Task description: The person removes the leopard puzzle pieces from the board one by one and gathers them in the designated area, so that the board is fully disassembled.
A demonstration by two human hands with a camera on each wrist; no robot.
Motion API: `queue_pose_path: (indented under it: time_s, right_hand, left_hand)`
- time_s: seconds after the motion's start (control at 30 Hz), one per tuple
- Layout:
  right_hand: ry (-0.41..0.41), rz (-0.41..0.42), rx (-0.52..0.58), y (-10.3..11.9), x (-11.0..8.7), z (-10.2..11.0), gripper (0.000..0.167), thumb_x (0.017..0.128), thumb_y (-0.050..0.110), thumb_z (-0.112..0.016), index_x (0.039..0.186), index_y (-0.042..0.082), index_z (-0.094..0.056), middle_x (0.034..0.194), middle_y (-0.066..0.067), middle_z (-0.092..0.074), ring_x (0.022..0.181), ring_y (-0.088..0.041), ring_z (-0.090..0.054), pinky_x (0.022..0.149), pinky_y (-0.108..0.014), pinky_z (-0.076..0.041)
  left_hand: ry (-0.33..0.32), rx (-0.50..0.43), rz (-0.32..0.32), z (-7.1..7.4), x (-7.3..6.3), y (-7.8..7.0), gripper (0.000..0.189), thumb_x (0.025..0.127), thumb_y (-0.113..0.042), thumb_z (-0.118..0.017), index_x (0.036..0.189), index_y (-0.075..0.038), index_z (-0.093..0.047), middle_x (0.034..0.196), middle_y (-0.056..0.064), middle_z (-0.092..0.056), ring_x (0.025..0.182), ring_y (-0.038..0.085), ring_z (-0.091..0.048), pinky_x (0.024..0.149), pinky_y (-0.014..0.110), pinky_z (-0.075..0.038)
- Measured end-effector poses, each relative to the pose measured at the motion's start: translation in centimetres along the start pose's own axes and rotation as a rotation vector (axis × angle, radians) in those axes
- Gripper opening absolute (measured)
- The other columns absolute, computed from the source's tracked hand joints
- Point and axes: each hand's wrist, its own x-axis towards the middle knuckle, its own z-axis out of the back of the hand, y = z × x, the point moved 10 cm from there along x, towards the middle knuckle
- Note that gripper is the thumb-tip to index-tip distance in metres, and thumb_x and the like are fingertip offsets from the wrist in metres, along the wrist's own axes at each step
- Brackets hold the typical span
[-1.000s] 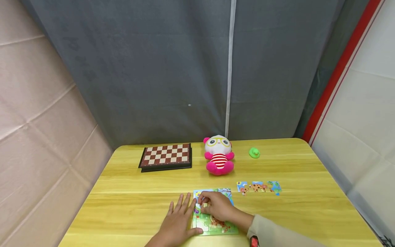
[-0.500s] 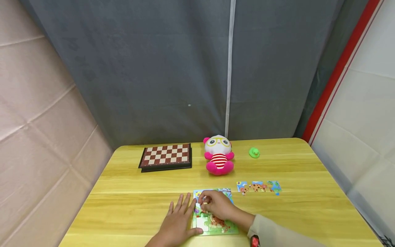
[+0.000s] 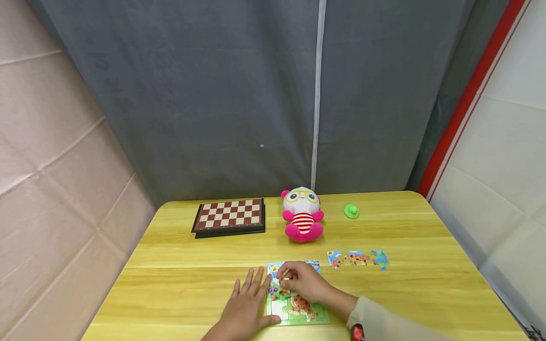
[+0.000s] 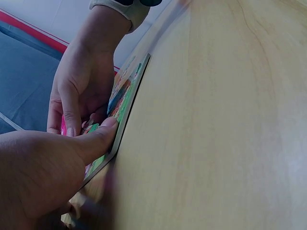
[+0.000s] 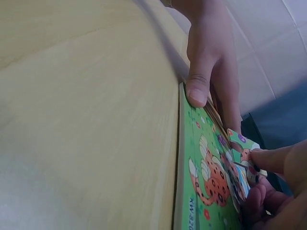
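A jigsaw puzzle board (image 3: 304,316) with a spotted cartoon animal on green lies flat near the front of the table. My left hand (image 3: 246,307) rests spread along its left side, thumb on the board's edge. Over the board, my right hand (image 3: 304,283) pinches a jigsaw piece (image 5: 240,137) between thumb and fingers. Green with purple flowers, that piece is tilted up from the board in the right wrist view. The right fingers hide part of the board. Its lower-left area looks pale and bare.
Several joined or close-set jigsaw pieces (image 3: 357,258) lie right of the board. Behind stand a chessboard box (image 3: 230,215), a pink plush panda (image 3: 302,218) and a green toy duck (image 3: 351,211). A grey curtain (image 3: 234,104) hangs beyond the wooden table (image 3: 183,279).
My right hand has shifted slightly up and right with the piece. The board's lower left, greener a second ago, now shows pale. The left hand has stayed still.
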Motion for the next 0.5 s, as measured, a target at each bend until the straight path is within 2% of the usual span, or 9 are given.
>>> queue_pose_path:
  time_s: [0.33, 0.5]
  right_hand:
    - [0.020, -0.025, -0.014, -0.7, -0.1, 0.8, 0.012, 0.094, 0.013, -0.074, 0.106, 0.011, -0.073, 0.083, 0.001, -0.067, 0.070, -0.008, -0.058, 0.063, -0.023, -0.051]
    - [0.013, -0.023, -0.004, -1.1, -0.1, 1.3, 0.012, 0.095, 0.012, -0.073, 0.106, 0.010, -0.073, 0.085, 0.001, -0.067, 0.071, -0.008, -0.058, 0.064, -0.022, -0.051]
  left_hand:
    - [-0.005, -0.002, 0.000, 0.0, 0.2, 0.1, 0.109, 0.083, -0.087, -0.046, 0.165, -0.017, -0.027, 0.173, 0.013, -0.011, 0.157, 0.042, -0.011, 0.119, 0.074, -0.018]
    - [0.020, 0.002, 0.021, -0.1, 0.2, 0.1, 0.110, 0.082, -0.087, -0.047, 0.165, -0.017, -0.027, 0.173, 0.012, -0.009, 0.158, 0.041, -0.009, 0.120, 0.073, -0.016]
